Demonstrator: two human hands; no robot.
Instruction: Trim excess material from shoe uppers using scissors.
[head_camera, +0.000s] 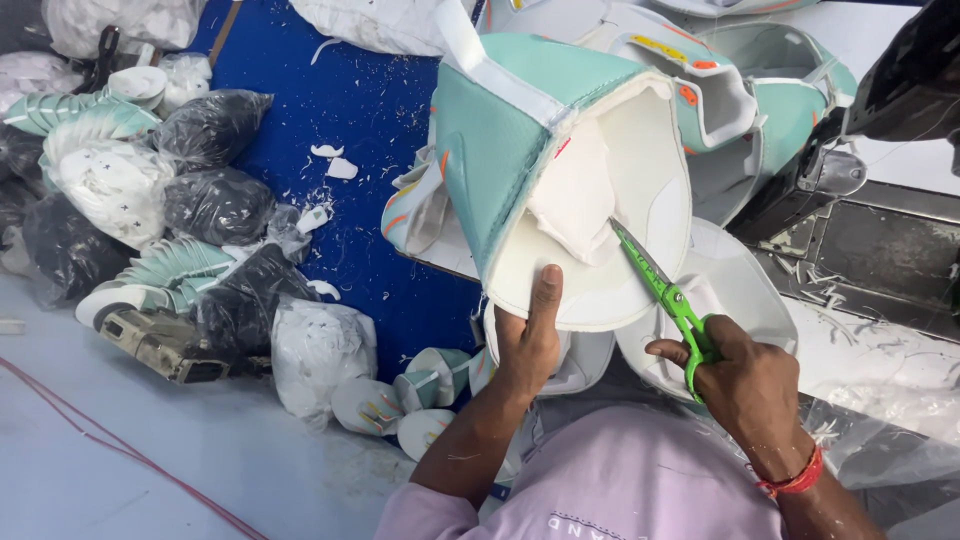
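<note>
Left hand (528, 335) fingers grip mint-and-white padded piece (560, 170) at centre frame, steadying its white lining for green scissors (665, 290) clasped in right hand (745, 370).

Scissor handles (697, 345) are mostly buried inside the right hand (745, 380), and the sewing machine (905, 75) gets chopped off top right.

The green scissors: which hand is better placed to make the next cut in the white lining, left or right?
Probably the right hand: it holds the green scissors, whose blades point at the white lining. The left hand grips the lower edge of the mint padded piece, steadying it.
</note>
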